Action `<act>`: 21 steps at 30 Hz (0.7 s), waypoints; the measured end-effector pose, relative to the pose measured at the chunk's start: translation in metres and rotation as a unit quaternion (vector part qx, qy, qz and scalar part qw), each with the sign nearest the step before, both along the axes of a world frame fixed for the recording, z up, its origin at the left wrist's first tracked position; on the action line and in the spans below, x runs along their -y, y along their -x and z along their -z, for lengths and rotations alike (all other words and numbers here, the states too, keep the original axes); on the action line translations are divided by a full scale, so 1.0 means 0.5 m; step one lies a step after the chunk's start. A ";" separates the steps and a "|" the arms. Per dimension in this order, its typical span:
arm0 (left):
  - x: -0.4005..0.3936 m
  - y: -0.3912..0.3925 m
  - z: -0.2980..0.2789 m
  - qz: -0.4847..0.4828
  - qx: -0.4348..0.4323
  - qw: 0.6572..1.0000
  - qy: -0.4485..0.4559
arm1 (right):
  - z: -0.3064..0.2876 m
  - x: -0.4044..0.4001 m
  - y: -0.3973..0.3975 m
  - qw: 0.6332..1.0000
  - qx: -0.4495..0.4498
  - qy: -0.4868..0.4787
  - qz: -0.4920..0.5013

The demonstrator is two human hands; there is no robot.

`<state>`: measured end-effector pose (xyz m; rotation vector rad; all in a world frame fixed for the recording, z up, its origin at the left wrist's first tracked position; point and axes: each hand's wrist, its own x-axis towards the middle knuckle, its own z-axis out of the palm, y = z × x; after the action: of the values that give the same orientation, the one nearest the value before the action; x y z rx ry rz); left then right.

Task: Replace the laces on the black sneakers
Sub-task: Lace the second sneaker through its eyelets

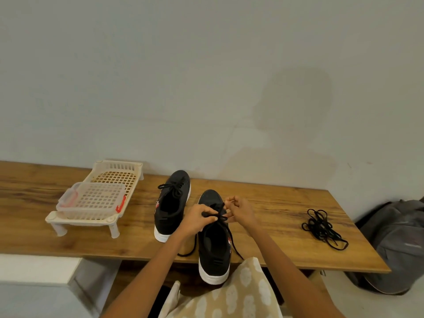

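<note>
Wooden table (263,246), basket (96,196) (left), spare laces (323,226)

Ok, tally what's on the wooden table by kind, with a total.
Sneakers: 2, far and near
Loose lace bundle: 1
Basket rack: 1
Clear box: 1
Total: 5

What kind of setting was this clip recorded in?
Probably a room in a home, at a makeshift work spot: a long wood-grain table set against a plain pale wall, a cream plastic lattice rack holding a clear clip-lid container, and a grey fabric bag on the floor.
</note>
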<state>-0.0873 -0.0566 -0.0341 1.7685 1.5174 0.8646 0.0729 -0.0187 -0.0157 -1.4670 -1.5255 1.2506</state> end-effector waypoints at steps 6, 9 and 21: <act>0.001 -0.011 0.012 -0.028 -0.049 0.998 -0.033 | 0.021 0.045 -0.002 0.995 -0.021 0.025 0.090; 0.009 -0.029 0.020 -0.098 -0.041 0.993 -0.059 | 0.033 0.069 -0.019 0.994 -0.038 0.057 0.081; 0.013 -0.043 0.017 -0.133 -0.086 0.984 -0.081 | 0.046 0.091 -0.010 0.998 -0.039 0.010 0.047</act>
<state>-0.0660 -0.0629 -0.0424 1.8213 1.8740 1.0121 0.0782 -0.0639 -0.0387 -1.4676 -1.3812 1.2571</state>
